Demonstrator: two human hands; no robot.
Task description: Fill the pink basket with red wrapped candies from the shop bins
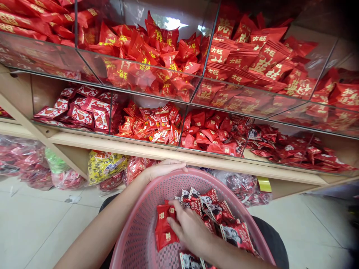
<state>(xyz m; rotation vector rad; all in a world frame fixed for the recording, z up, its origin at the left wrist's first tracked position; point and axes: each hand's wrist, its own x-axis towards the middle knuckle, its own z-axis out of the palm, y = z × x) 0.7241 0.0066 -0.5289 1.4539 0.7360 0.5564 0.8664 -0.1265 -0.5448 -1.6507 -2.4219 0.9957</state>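
A pink perforated plastic basket [137, 224] sits between my knees and holds several small wrapped candies. My left hand [165, 168] grips its far rim, fingers stretched along the edge. Inside the basket, my right hand [190, 226] has its thumb and fingers closed on plain red candy packets [165, 226] with gold characters. Part of its grip is hidden. Around and beyond that hand lie red candies with black-and-white pictures [237, 235]. My right forearm covers part of the basket's near side.
In front stands a wooden shelf [134, 147] with clear-walled bins. Its upper bins hold large red packets [165, 59]; smaller red candies [157, 123] fill the lower ones. Beneath are bagged sweets, among them a yellow bag [106, 166]. Pale floor tiles [56, 220] show at both sides.
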